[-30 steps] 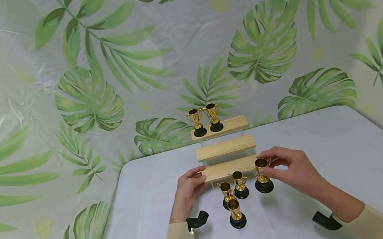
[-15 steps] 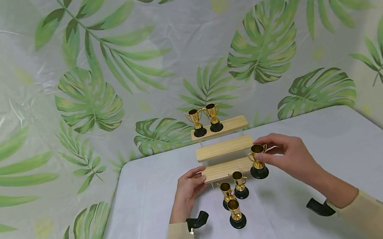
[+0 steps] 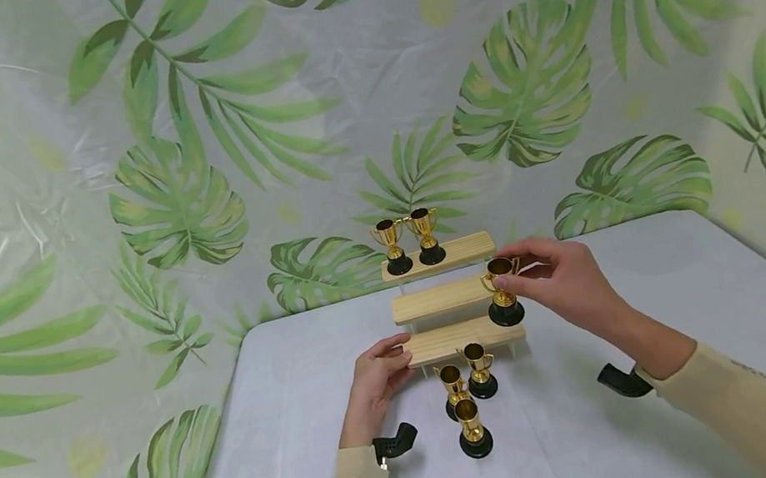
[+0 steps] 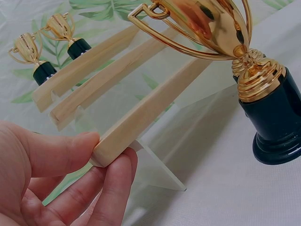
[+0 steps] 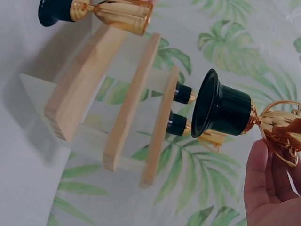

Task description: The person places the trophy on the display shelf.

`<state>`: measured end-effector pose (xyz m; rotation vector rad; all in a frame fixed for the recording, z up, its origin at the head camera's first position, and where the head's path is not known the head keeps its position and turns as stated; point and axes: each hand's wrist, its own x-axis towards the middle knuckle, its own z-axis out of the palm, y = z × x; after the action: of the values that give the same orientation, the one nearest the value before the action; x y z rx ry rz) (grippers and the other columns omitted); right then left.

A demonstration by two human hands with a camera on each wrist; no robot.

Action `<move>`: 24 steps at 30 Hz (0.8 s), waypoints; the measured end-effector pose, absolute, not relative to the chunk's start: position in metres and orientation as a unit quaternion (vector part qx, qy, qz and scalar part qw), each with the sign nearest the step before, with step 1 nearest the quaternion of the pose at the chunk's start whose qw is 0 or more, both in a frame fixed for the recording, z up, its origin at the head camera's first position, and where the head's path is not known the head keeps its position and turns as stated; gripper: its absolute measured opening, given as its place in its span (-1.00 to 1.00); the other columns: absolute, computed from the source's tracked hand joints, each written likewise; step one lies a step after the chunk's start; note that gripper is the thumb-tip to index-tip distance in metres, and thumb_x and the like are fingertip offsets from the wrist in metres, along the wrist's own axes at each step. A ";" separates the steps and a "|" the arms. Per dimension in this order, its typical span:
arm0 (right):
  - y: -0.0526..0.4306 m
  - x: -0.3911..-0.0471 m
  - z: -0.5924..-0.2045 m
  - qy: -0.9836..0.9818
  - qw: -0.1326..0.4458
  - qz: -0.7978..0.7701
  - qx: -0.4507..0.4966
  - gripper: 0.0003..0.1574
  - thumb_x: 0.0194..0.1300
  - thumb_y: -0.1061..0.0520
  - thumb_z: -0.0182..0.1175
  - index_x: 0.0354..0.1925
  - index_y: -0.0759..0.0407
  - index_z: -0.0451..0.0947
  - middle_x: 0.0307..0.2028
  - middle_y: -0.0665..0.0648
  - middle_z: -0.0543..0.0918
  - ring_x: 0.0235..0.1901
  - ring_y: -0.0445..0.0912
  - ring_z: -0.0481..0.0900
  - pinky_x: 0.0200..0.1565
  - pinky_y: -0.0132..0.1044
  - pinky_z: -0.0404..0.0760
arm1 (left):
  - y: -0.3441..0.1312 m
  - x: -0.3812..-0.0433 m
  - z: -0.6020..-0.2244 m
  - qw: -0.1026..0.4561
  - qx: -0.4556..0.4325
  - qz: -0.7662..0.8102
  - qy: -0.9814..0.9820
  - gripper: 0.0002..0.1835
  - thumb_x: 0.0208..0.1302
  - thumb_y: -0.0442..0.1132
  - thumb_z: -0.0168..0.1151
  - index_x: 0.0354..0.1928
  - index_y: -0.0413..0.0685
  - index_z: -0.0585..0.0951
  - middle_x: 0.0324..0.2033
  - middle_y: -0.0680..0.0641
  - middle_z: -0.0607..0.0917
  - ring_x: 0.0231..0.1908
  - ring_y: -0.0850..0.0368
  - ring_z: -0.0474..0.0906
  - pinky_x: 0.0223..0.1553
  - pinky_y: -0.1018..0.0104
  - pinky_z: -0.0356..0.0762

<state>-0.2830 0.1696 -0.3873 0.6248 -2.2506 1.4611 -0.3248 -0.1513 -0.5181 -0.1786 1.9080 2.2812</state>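
Observation:
My right hand [image 3: 567, 276] pinches a small gold trophy cup [image 3: 503, 286] with a black base by its cup, held upright in the air. In the head view it overlaps the right ends of the middle and lowest boards of a three-step wooden stand [image 3: 446, 340]. In the right wrist view the trophy's black base [image 5: 223, 106] is in full view, apart from the boards. My left hand [image 3: 379, 375] grips the left end of the lowest board, thumb on top and fingers beneath, as the left wrist view shows [image 4: 70, 174]. Two trophies [image 3: 410, 241] stand at the left of the top board.
Three more trophies [image 3: 471, 427] stand upright on the white-covered table [image 3: 292, 423] in front of the stand. Clear side panels [image 4: 160, 165] support the boards. A leaf-printed curtain [image 3: 309, 158] hangs behind the table.
My right hand has lifted the trophy up and slightly left, from before the lowest board to the height of the middle one. The left hand keeps its hold on the stand.

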 end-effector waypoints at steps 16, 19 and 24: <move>0.154 -0.291 -0.338 -0.803 0.194 0.522 0.211 -0.63 0.29 0.14 0.41 0.05 0.20 0.67 -0.24 0.17 0.67 -0.20 0.07 0.70 -0.19 -0.41 0.65 | -0.152 -0.324 -0.518 0.082 -0.061 0.763 0.639 -0.62 0.21 -0.43 0.37 0.11 -0.17 0.69 -0.06 -0.17 0.64 -0.22 0.08 0.67 -0.19 0.28 0.65; 0.154 -0.303 -0.337 -0.804 0.199 0.519 0.211 -0.62 0.30 0.12 0.41 0.06 0.16 0.68 -0.25 0.16 0.68 -0.20 0.06 0.69 -0.20 -0.40 0.64 | -0.152 -0.323 -0.517 0.080 -0.059 0.762 0.639 -0.62 0.22 -0.43 0.37 0.10 -0.17 0.68 -0.06 -0.17 0.64 -0.22 0.07 0.67 -0.19 0.28 0.65; 0.161 -0.332 -0.345 -0.808 0.210 0.510 0.205 -0.57 0.27 -0.06 0.43 0.08 -0.02 0.69 -0.20 0.08 0.70 -0.17 -0.02 0.69 -0.20 -0.36 0.62 | -0.151 -0.323 -0.517 0.079 -0.058 0.762 0.641 -0.62 0.23 -0.44 0.35 0.11 -0.17 0.68 -0.03 -0.20 0.64 -0.21 0.08 0.67 -0.19 0.28 0.65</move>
<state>-0.3322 0.1610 -0.3454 0.5696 -2.2477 1.4183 -0.3228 -0.1509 -0.5166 -0.1724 1.9171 2.2790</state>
